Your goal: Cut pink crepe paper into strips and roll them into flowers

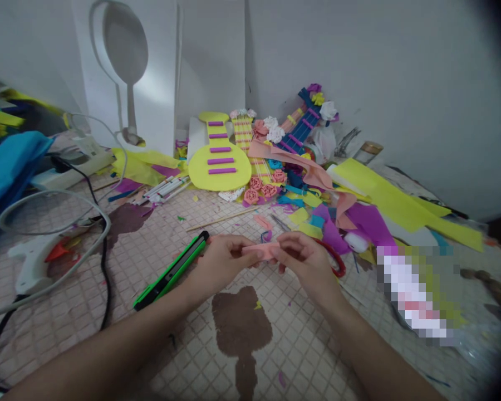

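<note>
Between both hands, above the middle of the table, is a small folded strip of pink paper (262,251). My left hand (229,257) pinches its left end, thumb on the near side. At the other end, my right hand (303,260) grips it with thumb and fingers. Left of my left hand lies a green box cutter (173,270). Red-handled scissors (334,260) rest on the table, partly hidden behind my right hand. Just beyond the strip are small pink and purple paper scraps (264,224) and a thin wooden stick (219,219).
A yellow guitar-shaped cutout (219,161) with purple bars leans at the back, beside decorated guitars with paper roses (261,192). At left lie a glue gun (31,267), its cable and a power strip (73,167). Yellow paper sheets (401,200) and purple paper (369,225) cover the right.
</note>
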Tool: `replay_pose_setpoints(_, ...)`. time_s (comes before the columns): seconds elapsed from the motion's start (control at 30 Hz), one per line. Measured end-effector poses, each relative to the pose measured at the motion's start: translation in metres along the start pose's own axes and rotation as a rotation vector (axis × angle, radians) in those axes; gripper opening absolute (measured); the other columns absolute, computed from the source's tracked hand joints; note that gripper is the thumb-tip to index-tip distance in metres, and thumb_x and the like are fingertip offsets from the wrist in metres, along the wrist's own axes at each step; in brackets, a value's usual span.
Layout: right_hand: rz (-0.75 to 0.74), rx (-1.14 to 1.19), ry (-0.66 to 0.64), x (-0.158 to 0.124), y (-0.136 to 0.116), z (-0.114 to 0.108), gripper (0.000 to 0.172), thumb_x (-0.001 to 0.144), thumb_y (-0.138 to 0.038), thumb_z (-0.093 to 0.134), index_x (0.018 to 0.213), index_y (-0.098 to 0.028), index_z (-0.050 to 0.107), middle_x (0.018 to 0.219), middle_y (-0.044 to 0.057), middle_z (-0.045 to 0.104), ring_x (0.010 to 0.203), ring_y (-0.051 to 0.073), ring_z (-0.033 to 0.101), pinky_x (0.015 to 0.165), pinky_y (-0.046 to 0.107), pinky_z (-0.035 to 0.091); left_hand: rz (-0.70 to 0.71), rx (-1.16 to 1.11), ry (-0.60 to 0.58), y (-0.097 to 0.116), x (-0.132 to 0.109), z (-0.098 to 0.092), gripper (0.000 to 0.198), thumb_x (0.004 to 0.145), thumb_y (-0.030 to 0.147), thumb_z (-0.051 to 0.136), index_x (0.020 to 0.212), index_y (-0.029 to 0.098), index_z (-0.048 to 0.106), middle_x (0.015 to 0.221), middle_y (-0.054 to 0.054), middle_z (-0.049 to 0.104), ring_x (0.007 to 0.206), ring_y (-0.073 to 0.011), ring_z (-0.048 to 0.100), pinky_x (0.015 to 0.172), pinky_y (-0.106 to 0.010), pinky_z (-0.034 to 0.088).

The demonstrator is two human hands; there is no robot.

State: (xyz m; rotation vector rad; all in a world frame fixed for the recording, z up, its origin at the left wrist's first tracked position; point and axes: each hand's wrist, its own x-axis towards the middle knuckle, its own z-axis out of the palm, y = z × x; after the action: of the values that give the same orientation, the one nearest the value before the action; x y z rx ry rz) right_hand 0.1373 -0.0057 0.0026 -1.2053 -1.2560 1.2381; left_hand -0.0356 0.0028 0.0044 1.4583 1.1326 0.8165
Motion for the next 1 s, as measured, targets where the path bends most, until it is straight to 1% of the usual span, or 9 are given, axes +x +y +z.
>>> replay_pose_setpoints(0.17,-0.031,-0.022,0.001,0.0,0.0,-0.003,0.025,0.068,-0.03,0.07,0.086,-0.019,0.057,0.066,-0.002,0.063,0.054,0.01,0.056,0.049,0.022,0.043,0.115,0.18,0.034,-0.001,-0.004,0.005,0.027,0.077,0.04,0.056,0.074,0.016,0.067,0.067,-0.003,0.065,0.06,-0.0142,0.055,0.053,-0.024,0.036)
replay_pose_setpoints(0.3,-0.027,-0.059,-0.067,0.0,-0.001,-0.004,0.028,0.069,-0.032,0.069,0.091,-0.019,0.056,0.063,-0.002,0.062,0.054,0.011,0.055,0.052,0.024,0.043,0.08,0.246,0.007,0.006,-0.009,0.009,0.025,0.079,0.033,0.053,0.065,0.016,0.064,0.058,-0.001,0.062,0.054,-0.0124,0.053,0.052,-0.024,0.032)
replay_pose_setpoints(0.4,-0.003,-0.049,-0.092,0.0,0.0,-0.006,0.029,0.068,-0.033,0.07,0.09,-0.019,0.057,0.065,-0.001,0.063,0.059,0.013,0.058,0.056,0.026,0.045,0.055,0.256,0.01,0.012,-0.012,0.011,0.026,0.078,0.032,0.054,0.06,0.016,0.063,0.051,0.002,0.056,0.048,-0.0105,0.046,0.051,-0.024,0.031)
replay_pose_setpoints(0.5,0.032,-0.058,-0.104,0.001,0.001,-0.008,0.03,0.067,-0.034,0.071,0.09,-0.019,0.058,0.067,0.0,0.065,0.061,0.014,0.06,0.057,0.027,0.045,0.052,0.247,-0.012,0.011,-0.011,0.01,0.027,0.078,0.031,0.051,0.058,0.015,0.062,0.052,0.001,0.057,0.048,-0.0103,0.046,0.051,-0.024,0.032)
replay_pose_setpoints(0.67,0.059,-0.044,-0.1,0.004,0.004,-0.01,0.031,0.065,-0.034,0.072,0.089,-0.02,0.059,0.067,-0.001,0.064,0.06,0.014,0.059,0.057,0.027,0.046,0.127,0.216,-0.032,0.009,-0.005,-0.006,0.025,0.079,0.035,0.052,0.07,0.016,0.066,0.067,-0.002,0.065,0.063,-0.0138,0.056,0.055,-0.022,0.039)
replay_pose_setpoints(0.8,0.078,-0.037,0.018,0.007,0.005,-0.01,0.032,0.062,-0.032,0.074,0.087,-0.018,0.06,0.064,-0.002,0.06,0.056,0.011,0.056,0.055,0.025,0.044,0.144,0.236,0.148,0.019,-0.002,-0.031,0.027,0.082,0.037,0.049,0.073,0.016,0.065,0.072,-0.003,0.066,0.065,-0.014,0.058,0.056,-0.022,0.042)
replay_pose_setpoints(0.87,0.096,-0.016,0.035,0.007,0.006,-0.009,0.032,0.062,-0.032,0.074,0.087,-0.018,0.06,0.064,-0.002,0.06,0.055,0.011,0.055,0.054,0.025,0.043,0.14,0.29,0.186,0.022,-0.001,-0.04,0.026,0.081,0.037,0.05,0.077,0.017,0.066,0.076,-0.004,0.068,0.066,-0.0147,0.059,0.055,-0.022,0.044)
replay_pose_setpoints(0.93,0.107,0.004,0.019,0.007,0.007,-0.007,0.032,0.062,-0.031,0.073,0.087,-0.017,0.059,0.064,-0.002,0.061,0.054,0.011,0.054,0.054,0.025,0.043,0.172,0.341,0.141,0.02,0.0,-0.043,0.024,0.08,0.036,0.052,0.082,0.018,0.067,0.085,-0.005,0.069,0.071,-0.0152,0.061,0.06,-0.024,0.046)
replay_pose_setpoints(1.0,0.104,0.017,-0.004,0.006,0.009,-0.005,0.031,0.063,-0.031,0.073,0.087,-0.017,0.058,0.065,-0.002,0.061,0.055,0.011,0.055,0.055,0.025,0.043,0.21,0.38,0.051,0.015,0.002,-0.041,0.026,0.078,0.037,0.055,0.09,0.018,0.067,0.093,-0.005,0.069,0.075,-0.0159,0.061,0.067,-0.026,0.046)
